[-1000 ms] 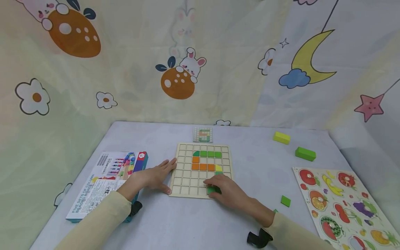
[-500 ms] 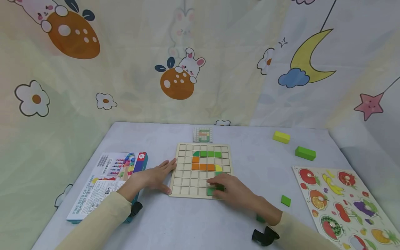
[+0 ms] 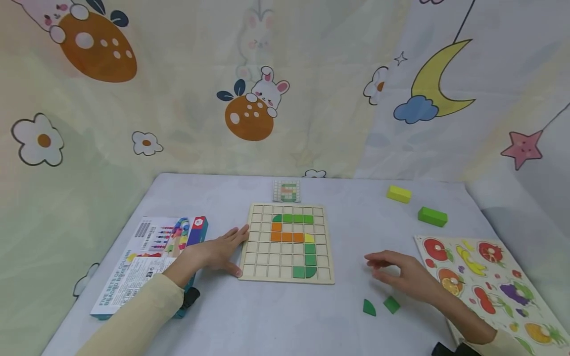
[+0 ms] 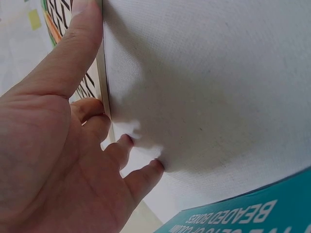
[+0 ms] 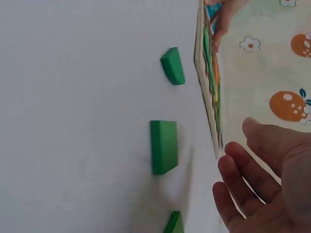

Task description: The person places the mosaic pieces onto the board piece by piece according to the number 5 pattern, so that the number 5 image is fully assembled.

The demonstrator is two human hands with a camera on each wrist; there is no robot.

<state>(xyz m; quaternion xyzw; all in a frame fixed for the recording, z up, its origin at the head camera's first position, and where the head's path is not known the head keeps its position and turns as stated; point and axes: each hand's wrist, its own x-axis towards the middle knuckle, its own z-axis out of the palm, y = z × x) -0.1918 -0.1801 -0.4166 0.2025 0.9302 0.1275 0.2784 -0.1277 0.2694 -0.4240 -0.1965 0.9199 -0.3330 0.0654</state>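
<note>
Left hand (image 3: 219, 251) flat, fingers straight, pressing the grid board (image 3: 287, 243) at its left edge. Right hand (image 3: 403, 276) loose, empty, hovering right of board above two green pieces (image 3: 380, 306) on the table (image 3: 267, 316).

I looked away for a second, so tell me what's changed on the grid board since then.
The right hand let go of the green pieces in the grid board's bottom row and drew back to the right, fingers relaxed, above two loose green pieces. The left hand stayed against the board's left edge.
</note>
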